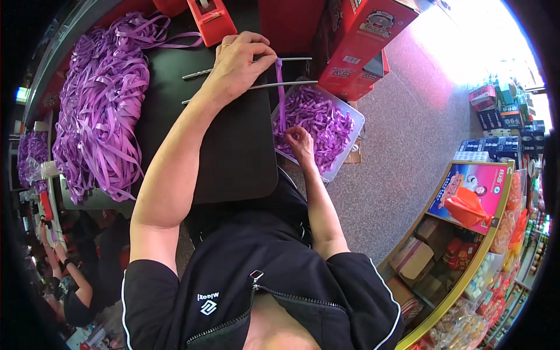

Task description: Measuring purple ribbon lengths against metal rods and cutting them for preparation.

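Between my two hands a purple ribbon (281, 96) runs nearly straight, crossing the metal rods at the table's right edge. My left hand (242, 64) pinches its upper end over the dark table (233, 146), a ring on one finger. Lower down, my right hand (301, 144) is closed on the ribbon's other end, its fingers curled. Beneath that hand is a clear plastic bin (354, 137) heaped with short purple ribbon pieces (321, 122). The upper metal rod (297, 59) and the lower metal rod (291, 84) stick out past the table edge; my left wrist hides part of both.
A large tangled pile of purple ribbon (105, 105) covers the table's left side. Behind my left hand stands a red tape dispenser (211, 20). Red cartons (356, 46) rise beyond the bin. A glass display counter (449, 221) curves along the right; another person (79, 286) is at lower left.
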Available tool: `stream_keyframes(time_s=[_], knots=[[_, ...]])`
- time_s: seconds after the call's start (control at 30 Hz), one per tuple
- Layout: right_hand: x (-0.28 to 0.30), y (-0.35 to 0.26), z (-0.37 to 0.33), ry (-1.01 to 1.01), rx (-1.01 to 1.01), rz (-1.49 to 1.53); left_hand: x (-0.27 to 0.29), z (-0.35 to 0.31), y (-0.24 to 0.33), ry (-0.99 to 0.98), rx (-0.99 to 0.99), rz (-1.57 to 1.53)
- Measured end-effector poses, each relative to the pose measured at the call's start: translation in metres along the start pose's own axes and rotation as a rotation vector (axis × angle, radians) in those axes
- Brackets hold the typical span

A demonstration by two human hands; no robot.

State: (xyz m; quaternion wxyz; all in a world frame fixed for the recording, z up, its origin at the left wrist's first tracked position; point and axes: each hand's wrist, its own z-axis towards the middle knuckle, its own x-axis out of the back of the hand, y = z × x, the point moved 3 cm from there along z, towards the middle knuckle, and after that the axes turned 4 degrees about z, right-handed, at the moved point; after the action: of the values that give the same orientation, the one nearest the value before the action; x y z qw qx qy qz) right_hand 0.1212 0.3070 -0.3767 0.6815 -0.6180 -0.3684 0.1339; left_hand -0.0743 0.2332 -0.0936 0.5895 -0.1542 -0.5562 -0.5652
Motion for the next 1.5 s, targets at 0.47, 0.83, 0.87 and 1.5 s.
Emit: stream_keyframes(time_s=[0.47,0.83,0.87,1.5], knots=[[-0.009,-0.004,0.008,0.016,-0.317,1.066,0.001,0.001,0.002,-0.009,0.003,0.020],[-0.011,0.009,0.094,0.213,-0.455,1.303,0.003,-0.002,0.000,-0.009,0.023,0.013],[-0.016,0.021,0.105,0.178,-0.500,1.368,0.004,-0.002,0.001,-0.014,0.022,0.011],[0.014,-0.094,0.079,0.021,0.053,0.818,0.003,0.002,0.001,-0.056,0.013,0.010]])
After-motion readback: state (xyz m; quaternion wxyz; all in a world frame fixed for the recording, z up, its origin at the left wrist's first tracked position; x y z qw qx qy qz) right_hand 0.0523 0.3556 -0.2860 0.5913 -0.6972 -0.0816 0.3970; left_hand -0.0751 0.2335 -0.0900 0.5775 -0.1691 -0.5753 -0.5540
